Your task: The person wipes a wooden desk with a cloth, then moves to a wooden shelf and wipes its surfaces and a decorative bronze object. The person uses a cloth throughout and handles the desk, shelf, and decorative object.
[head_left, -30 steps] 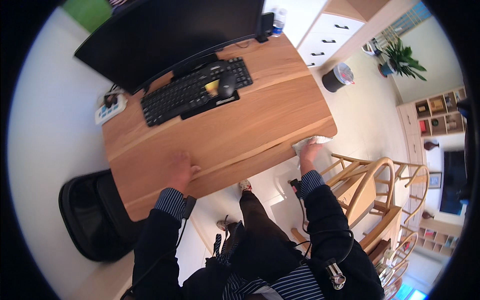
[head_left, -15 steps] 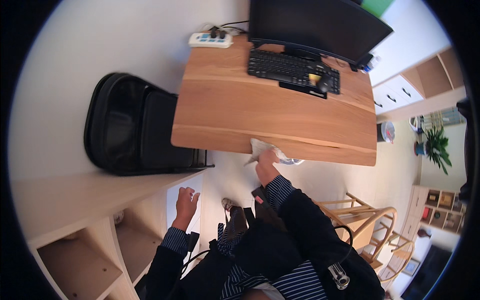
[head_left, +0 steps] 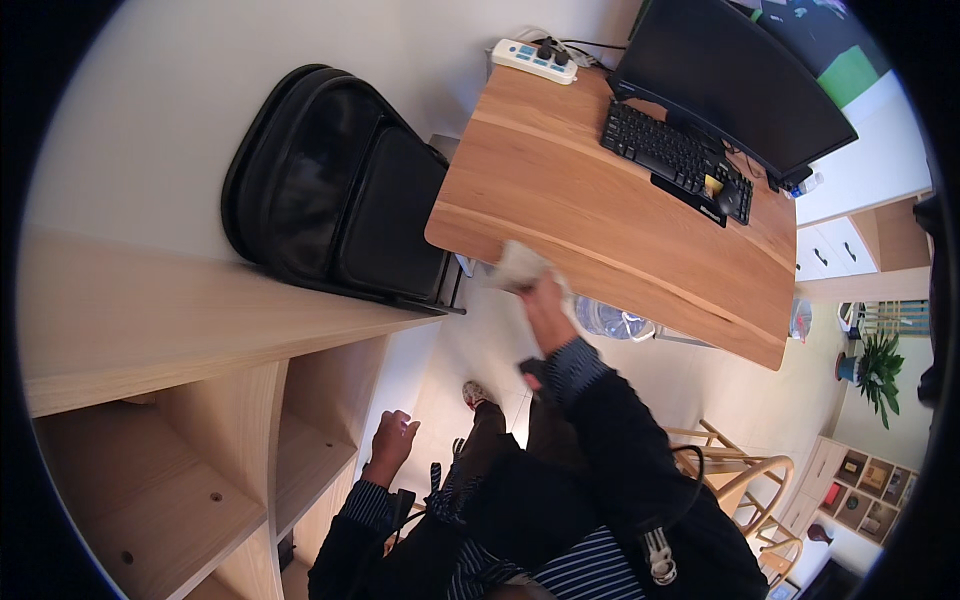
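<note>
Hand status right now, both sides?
Left hand: open, fingers loosely bent, nothing visible in it.
Right hand: closed on a pale cloth by the desk's edge.

You have a wood-grain table (head_left: pixel 600 215) in front of you, its corners rounded. Along its far side stands a black monitor (head_left: pixel 735 85), with a black keyboard (head_left: pixel 655 137) just nearer you. A black mouse (head_left: pixel 728 198) sits by the keyboard's right end; a white power strip (head_left: pixel 516 56) lies at the far left corner.

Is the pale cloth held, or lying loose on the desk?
Held: the pale cloth is in the right hand, by the near edge of the desk; blur hides whether it is folded.
</note>
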Demonstrator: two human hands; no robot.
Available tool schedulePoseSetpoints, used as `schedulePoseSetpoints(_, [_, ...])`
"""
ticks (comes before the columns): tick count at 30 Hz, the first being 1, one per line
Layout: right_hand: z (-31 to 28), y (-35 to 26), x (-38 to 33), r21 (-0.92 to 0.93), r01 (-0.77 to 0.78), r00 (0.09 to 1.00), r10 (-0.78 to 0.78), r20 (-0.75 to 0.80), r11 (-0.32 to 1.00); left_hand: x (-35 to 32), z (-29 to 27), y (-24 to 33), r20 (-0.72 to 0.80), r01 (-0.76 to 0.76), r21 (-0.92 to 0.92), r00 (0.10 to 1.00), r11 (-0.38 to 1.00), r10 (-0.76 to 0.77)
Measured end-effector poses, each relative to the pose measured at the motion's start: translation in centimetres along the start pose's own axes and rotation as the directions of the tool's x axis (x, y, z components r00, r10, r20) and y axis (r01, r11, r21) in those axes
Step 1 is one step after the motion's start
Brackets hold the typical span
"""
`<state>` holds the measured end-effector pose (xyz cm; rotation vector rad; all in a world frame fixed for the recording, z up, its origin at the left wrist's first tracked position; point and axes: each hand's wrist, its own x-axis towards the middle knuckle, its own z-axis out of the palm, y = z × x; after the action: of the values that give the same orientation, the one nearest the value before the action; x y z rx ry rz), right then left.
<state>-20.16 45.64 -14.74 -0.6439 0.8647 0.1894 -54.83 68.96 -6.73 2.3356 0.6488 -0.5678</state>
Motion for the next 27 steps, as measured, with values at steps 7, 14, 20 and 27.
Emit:
schedulePoseSetpoints(7, [-8.2, -8.4, 1.4, -0.108, 0.136, 0.971, -0.154, -0.184, 0.985, 0.1, 0.8, 0.0, 0.012, 0.026, -0.007, 1.0, 1.0, -0.026])
schedulePoseSetpoints(14, [4.5, 5.9, 0.4, -0.078, -0.135, 0.987, 0.141, 0.075, 0.988, -1.1, 2.0, 3.7, -0.026, 0.043, -0.12, 0.999, 0.992, -0.046])
schedulePoseSetpoints(20, [11.1, 7.6, -4.9, -0.511, -0.261, 0.89, 0.409, 0.202, 0.819, -2.5, 2.5, 5.1, -0.018, 0.136, -0.07, 0.99, 0.988, -0.137])
schedulePoseSetpoints(27, [13.4, -8.5, -5.0, -0.54, 0.783, 0.55, 0.059, 0.833, 0.31, -3.0, 4.6, 6.6, 0.118, 0.229, -0.076, 0.969, 0.97, -0.219])
